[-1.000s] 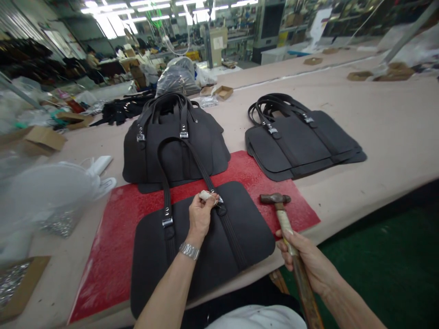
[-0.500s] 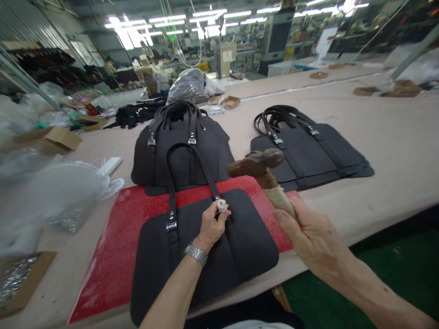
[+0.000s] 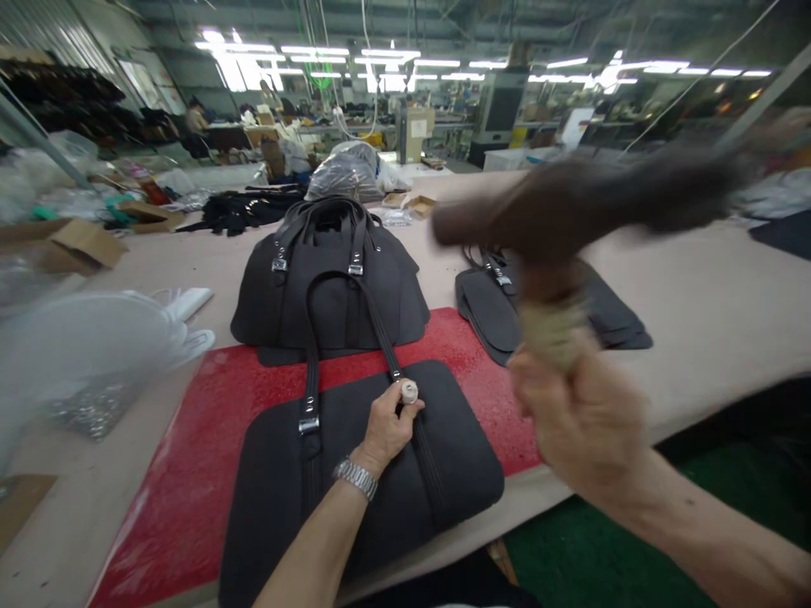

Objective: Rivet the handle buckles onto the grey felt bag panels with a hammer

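Observation:
A black bag panel [image 3: 373, 473] lies flat on a red mat [image 3: 171, 490], with a looped strap handle [image 3: 312, 346] and a silver buckle [image 3: 309, 424] on its left strap. My left hand [image 3: 388, 426], a metal watch at its wrist, is closed around a short upright punch [image 3: 410, 391] with a white-wrapped top. It stands at the foot of the handle's right side and hides the fitting there. Blurred by motion, my right hand [image 3: 589, 414] grips a hammer [image 3: 551, 312] by its wrapped handle. The hammer head is raised well above the table, right of the punch.
Behind the mat sits a stack of black bag panels with handles [image 3: 329, 295]. Another stack [image 3: 614, 312] lies to the right, partly behind the hammer. A clear bag of metal fittings [image 3: 95, 405] and a cardboard box [image 3: 82, 245] are at left. A green floor shows at lower right.
My right hand has lifted the hammer higher and closer to the camera, its head now blurred. My left hand keeps the punch at the same place on the strap. The view has shifted slightly.

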Demonstrator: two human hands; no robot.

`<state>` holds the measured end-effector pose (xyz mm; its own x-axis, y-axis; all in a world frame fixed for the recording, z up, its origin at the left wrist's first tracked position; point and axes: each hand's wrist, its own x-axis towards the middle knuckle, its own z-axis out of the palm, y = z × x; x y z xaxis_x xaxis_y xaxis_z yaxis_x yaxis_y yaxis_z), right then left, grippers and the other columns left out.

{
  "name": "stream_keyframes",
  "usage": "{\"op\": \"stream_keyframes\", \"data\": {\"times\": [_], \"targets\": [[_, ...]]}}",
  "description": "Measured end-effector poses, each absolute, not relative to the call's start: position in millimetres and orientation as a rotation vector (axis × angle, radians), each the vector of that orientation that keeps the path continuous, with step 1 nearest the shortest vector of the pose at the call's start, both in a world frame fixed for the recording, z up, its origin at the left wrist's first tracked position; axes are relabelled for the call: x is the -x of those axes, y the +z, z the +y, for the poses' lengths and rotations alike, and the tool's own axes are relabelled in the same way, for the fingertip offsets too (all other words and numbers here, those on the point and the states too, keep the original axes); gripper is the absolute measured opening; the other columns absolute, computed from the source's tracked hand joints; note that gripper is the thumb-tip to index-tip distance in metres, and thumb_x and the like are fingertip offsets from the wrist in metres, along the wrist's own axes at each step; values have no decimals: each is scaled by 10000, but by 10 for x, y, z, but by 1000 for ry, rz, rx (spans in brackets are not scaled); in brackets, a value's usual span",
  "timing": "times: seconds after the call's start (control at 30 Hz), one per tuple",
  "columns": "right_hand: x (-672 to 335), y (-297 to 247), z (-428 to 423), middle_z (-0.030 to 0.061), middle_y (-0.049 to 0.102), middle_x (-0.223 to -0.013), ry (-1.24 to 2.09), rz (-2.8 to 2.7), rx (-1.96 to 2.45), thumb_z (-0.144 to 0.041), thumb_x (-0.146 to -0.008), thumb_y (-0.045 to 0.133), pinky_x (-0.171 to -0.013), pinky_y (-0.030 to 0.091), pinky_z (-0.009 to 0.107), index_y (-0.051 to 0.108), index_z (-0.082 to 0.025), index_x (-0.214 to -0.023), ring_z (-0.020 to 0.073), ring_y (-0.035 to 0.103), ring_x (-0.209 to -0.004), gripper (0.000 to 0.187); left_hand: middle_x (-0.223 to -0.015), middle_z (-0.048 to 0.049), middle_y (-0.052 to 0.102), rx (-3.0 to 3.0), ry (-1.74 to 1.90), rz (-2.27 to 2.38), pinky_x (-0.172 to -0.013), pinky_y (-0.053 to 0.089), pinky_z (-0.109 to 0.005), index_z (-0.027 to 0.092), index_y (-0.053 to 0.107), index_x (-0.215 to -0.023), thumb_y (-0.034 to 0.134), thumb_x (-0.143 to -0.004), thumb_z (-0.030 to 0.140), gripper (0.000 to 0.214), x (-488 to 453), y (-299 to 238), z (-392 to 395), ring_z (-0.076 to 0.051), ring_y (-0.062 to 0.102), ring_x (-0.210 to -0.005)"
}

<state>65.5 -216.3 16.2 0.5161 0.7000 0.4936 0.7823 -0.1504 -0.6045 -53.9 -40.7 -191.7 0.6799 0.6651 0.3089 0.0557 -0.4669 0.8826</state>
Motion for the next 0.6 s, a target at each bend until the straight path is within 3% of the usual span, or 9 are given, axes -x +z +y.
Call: {"op": "stream_keyframes", "data": {"times": [0.07, 0.17, 0.43, 0.53, 0.6], "targets": [[-703, -253, -2219, 1, 463, -550, 61, -1538, 2162, -381, -956, 401, -497, 144, 293, 427, -199, -771, 137, 389, -458, 261, -907, -52, 676, -1969, 811, 538, -804, 491, -290, 190, 620, -988, 620, -869, 287, 154, 544, -1888, -412, -200, 636, -843], [-866, -663, -2350, 21, 527, -632, 289, -1644, 2464, -349, -941, 396, -542, 111, 303, 439, -194, -835, 161, 460, -529, 193, -920, -41, 662, -2000, 819, 468, -803, 478, -280, 189, 617, -993, 594, -887, 263, 131, 550, -1871, -415, -184, 618, -849], [-1465, -1150, -2733, 27, 506, -621, 839, -984, 2499, -533, -973, 187, -481, 320, 270, 500, -173, -905, 167, 494, -479, 482, -933, -30, 657, -1992, 848, 484, -816, 466, -288, 185, 594, -1031, 625, -862, 244, 182, 557, -1897, -402, -178, 611, -851], [-1595, -1364, -2678, 132, 601, -860, 620, -1006, 2702, -463, -985, 218, -654, 454, 368, 548, -133, -1041, 269, 615, -723, 471, -922, -34, 648, -1981, 822, 495, -813, 463, -290, 181, 596, -1015, 618, -861, 250, 170, 574, -1801, -437, -180, 603, -853], [-1503, -1444, -2532, 211, 552, -1160, 191, -1201, 2758, -382, -967, 314, -866, 433, 480, 538, -100, -1192, 359, 563, -1036, 425, -934, -31, 644, -1948, 804, 532, -823, 459, -289, 184, 601, -1017, 613, -863, 255, 170, 572, -1728, -499, -178, 600, -868]]}}
